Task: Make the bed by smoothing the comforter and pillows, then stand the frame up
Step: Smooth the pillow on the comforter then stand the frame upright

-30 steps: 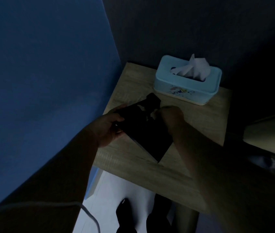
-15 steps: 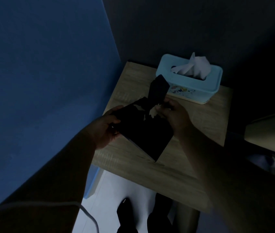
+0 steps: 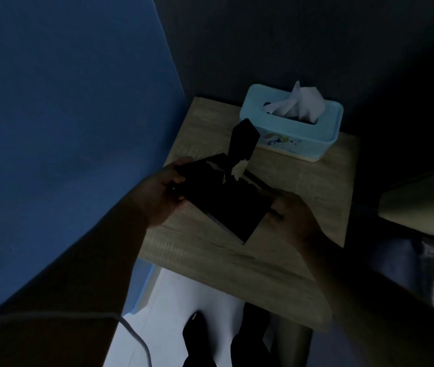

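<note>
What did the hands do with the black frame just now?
The right hand let go of the stand flap, which swung up from the frame's back, and moved to the frame's right edge. The left hand kept holding the left edge. The tissue box and table stayed put.

tissue box [image 3: 294, 131] on nightstand [image 3: 237, 263] | blue wall [image 3: 59, 128] left

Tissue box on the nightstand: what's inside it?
A white tissue sticks up through the slot of the light blue tissue box. Whatever lies below the opening is hidden by the lid and walls.
</note>
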Demonstrator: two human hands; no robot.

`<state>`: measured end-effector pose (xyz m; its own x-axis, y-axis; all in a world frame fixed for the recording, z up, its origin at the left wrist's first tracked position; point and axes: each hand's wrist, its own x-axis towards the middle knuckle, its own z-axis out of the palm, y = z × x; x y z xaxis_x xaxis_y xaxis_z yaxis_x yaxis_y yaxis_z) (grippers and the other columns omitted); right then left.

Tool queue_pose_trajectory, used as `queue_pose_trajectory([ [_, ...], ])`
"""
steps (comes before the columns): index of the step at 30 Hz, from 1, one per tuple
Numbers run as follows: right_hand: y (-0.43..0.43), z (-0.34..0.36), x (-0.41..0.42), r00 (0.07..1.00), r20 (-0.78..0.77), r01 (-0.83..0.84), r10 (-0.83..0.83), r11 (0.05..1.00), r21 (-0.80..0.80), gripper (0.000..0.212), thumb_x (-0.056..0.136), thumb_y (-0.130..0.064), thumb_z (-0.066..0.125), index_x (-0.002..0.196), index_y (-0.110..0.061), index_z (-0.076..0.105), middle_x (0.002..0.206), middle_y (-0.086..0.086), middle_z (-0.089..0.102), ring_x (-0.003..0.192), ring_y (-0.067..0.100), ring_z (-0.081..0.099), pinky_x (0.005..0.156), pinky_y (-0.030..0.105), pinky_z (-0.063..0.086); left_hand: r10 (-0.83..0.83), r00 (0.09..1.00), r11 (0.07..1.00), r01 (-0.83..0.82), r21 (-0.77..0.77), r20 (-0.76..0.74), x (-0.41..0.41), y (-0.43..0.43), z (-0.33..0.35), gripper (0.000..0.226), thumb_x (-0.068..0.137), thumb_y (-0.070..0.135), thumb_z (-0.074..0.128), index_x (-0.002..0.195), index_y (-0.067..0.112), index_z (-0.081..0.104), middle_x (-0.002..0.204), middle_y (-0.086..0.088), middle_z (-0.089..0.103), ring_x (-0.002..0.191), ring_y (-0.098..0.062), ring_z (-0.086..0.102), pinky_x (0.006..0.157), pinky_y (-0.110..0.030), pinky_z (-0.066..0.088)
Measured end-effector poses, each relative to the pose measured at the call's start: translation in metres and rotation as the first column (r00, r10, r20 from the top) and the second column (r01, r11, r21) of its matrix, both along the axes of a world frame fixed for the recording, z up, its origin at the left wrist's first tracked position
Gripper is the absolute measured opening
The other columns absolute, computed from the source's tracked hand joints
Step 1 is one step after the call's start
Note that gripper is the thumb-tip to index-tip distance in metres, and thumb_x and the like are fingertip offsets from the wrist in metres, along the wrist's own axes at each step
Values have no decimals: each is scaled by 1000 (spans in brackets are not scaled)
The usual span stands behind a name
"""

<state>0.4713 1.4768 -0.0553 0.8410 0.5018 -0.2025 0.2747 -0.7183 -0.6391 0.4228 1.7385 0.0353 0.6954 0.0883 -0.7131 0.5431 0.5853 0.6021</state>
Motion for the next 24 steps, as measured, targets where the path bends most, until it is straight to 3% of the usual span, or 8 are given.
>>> queue_pose_trajectory([
  [3,0,1,-2,1000,19,19,-19,999,30,39,91,-23,52,130,-20,54,130,7,58,121,26,51,101,27,35,-19,999,998,16,64,39,2,-1,6,27,93,19,40,112,18,60,110,-1,62,90,-15,60,60,-24,56],
  [6,-2,0,-4,995,12,100,-101,993,55,34,92,-20,50,124,-14,59,123,11,62,116,28,55,97,27,37,-43,993,991,29,128,107,6,-5,10,48,95,50,34,123,19,57,127,1,58,111,-20,58,79,-33,56],
  [10,-2,4,-1,983,24,182,-184,982,51,32,96,-20,48,125,-16,59,120,8,63,114,25,54,92,24,37,-120,982,953,74,294,143,13,-12,14,59,94,61,20,136,30,47,144,2,46,129,-20,43,105,-37,37],
  [17,-1,18,-2,970,73,227,-234,969,94,32,97,-19,47,125,-8,57,113,19,64,107,33,56,85,25,36,-122,975,924,45,379,184,17,-25,18,52,95,59,16,128,40,51,139,13,47,132,-10,36,109,-36,25],
  [20,-1,18,-4,972,106,200,-208,976,82,35,96,-24,43,123,-5,57,108,21,65,102,34,59,82,25,36,-118,977,922,42,385,176,19,-28,18,58,95,60,16,127,32,56,138,7,52,130,-14,42,111,-37,27],
  [24,1,17,-11,975,100,190,-197,979,79,36,94,-24,43,119,-4,60,105,21,66,99,34,60,80,25,36,11,982,931,-79,356,189,19,-29,19,64,92,61,28,131,17,53,133,-5,56,123,-20,51,107,-39,39],
])
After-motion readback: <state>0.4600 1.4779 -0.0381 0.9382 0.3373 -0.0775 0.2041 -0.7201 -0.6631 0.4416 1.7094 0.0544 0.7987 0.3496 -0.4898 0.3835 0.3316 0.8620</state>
